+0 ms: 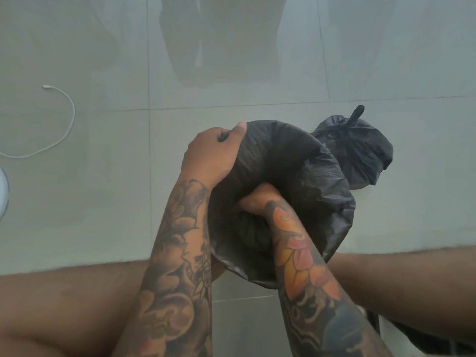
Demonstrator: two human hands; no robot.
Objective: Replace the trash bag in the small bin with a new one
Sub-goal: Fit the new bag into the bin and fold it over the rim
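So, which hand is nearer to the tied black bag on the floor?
The right hand. It reaches inside the new bag, below and left of the tied bag. The left hand grips the new bag's rim, farther left.

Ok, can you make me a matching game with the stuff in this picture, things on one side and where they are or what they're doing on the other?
Things:
1. tied black trash bag
2. white cable
3. left hand
4. right hand

Places or states:
A. curled on the floor tiles, far left
B. pushed down inside the new black bag
C. knotted shut, sitting on the floor behind the new bag
D. gripping the new bag's top edge

Pairs: 1-C, 2-A, 3-D, 4-B
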